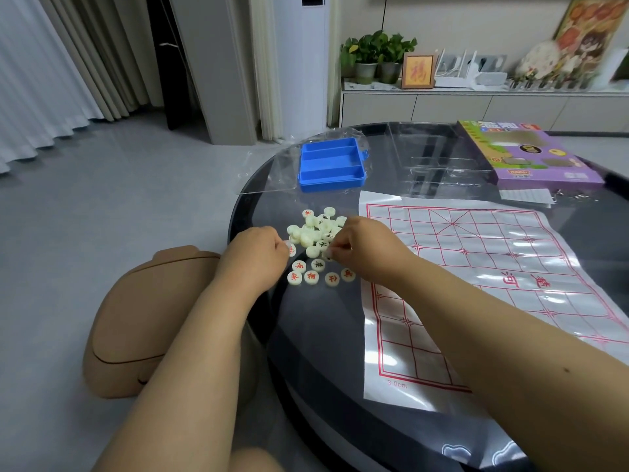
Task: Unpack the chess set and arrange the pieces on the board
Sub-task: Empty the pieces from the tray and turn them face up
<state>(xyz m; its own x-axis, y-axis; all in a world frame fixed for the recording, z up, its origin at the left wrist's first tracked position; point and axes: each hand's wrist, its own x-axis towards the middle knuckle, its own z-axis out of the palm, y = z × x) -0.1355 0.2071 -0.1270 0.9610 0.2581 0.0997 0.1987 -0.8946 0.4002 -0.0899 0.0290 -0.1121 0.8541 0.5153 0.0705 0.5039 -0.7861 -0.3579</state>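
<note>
Head view is showing a dark round glass table carrying everything. Lying over its right half is the board, a thin glossy sheet printed with a red grid; it is wrinkling and catching glare, so it is probably going to slide and lift easily if nudged, and is best pressed flat rather than pulled by an edge. Toward the far right edge a purple box is sitting, with a clear plastic tray just beside it. Near the far left edge an open blue case is resting on crinkled clear wrap. By the left edge, just beside the board, the pile of pieces is lying, with a short row turned face-up, red and dark characters showing. These small cream discs are looking hard, smooth and light, likely to skid on glass; pinching each across its rim looks like the sure hold. The left hand is curling its fingers and pinching a piece at the pile's near-left side, and the right hand is likewise pinching a piece at the near-right side. No piece is sitting on the board yet.
</note>
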